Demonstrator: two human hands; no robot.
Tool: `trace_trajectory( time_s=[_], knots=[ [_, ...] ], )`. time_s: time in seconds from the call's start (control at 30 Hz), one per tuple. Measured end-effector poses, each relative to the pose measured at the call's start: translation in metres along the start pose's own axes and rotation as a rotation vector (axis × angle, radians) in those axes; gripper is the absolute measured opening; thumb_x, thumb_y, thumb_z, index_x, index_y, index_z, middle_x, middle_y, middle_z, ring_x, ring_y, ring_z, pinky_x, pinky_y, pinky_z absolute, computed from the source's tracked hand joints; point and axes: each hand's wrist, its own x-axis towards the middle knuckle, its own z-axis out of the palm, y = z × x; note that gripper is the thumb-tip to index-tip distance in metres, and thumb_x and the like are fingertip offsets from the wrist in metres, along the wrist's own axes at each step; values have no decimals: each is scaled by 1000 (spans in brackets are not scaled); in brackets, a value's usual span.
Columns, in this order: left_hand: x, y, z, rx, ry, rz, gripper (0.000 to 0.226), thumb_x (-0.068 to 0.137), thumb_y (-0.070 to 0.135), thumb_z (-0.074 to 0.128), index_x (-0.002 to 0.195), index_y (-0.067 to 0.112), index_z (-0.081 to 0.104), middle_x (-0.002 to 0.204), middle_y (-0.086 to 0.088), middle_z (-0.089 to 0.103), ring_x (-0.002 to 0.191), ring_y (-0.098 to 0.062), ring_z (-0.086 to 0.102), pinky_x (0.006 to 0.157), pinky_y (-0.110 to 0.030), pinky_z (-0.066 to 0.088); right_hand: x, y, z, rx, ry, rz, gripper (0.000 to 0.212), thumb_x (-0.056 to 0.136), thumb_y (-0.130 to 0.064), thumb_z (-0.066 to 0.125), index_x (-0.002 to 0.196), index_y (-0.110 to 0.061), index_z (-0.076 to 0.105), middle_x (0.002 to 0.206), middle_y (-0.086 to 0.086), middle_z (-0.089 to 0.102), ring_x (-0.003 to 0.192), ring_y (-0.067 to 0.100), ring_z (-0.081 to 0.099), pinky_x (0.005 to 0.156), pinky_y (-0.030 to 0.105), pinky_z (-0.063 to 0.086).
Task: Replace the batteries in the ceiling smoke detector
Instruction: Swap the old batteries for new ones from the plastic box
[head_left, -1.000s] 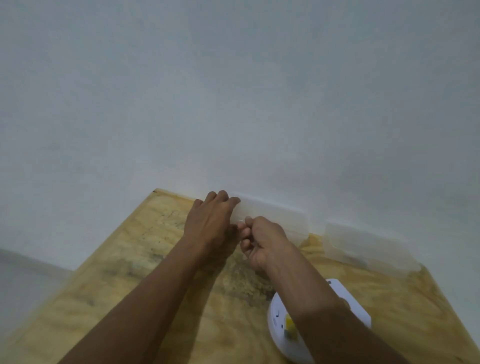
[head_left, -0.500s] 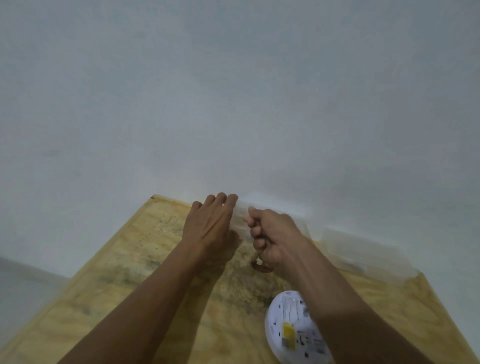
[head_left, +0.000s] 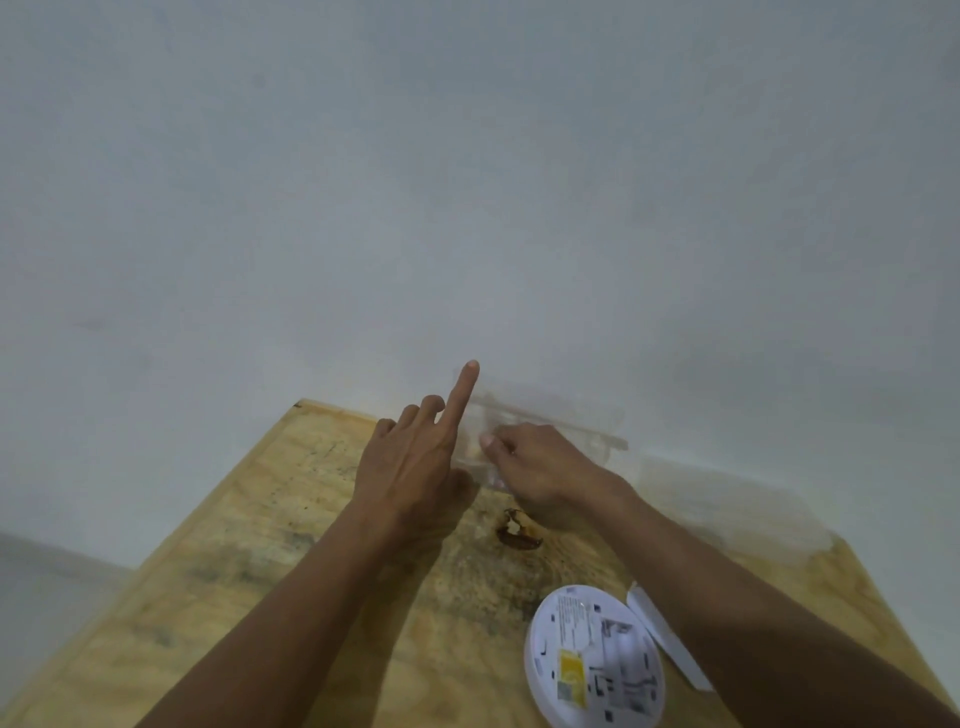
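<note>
Head view, hands (head_left: 415, 462) nr table (head_left: 218, 561) back edge

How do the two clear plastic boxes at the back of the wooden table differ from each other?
The clear box between the hands has its lid raised; the second clear box to its right looks closed. The right hand reaches into the first box and the left hand is beside it, index finger raised; nobody touches the second box. Both boxes are transparent, stand on the wooden table along the wall, and are too blurred to show contents.
</note>
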Motion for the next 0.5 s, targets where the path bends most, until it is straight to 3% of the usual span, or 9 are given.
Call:
trace_trajectory(
  time_s=[0.1, 0.27, 0.37, 0.5],
  knots=[
    [2, -2, 2, 5, 10, -7, 116, 86, 41, 65, 145, 35, -35, 131, -2, 51, 109, -25, 52, 81, -34, 39, -1, 0, 15, -93, 86, -38, 61, 102, -54, 20, 77, -15, 61, 78, 4, 64, 71, 19, 62, 75, 44, 54],
    [8, 2, 0, 60, -10, -26, 109, 89, 32, 60, 154, 28, -27, 135, -4, 49, 113, -28, 51, 83, -36, 41, -2, -2, 19, -174, 40, -21, 73, 99, -62, 7, 98, -19, 66, 90, 5, 69, 80, 22, 64, 83, 43, 53],
    [9, 1, 3, 83, -6, -32, 115, 88, 37, 65, 153, 28, -28, 133, -4, 50, 112, -27, 52, 80, -36, 42, 0, 1, 21, -163, 121, -32, 73, 96, -66, 10, 84, -20, 65, 78, 3, 68, 70, 22, 64, 75, 43, 55],
    [6, 1, 5, 74, 1, -43, 110, 90, 27, 63, 153, 29, -28, 126, -3, 52, 107, -26, 53, 79, -35, 43, 0, 5, 23, -87, 378, -65, 58, 97, -63, 34, 67, -18, 57, 63, 0, 61, 57, 21, 59, 59, 40, 54]
  ],
)
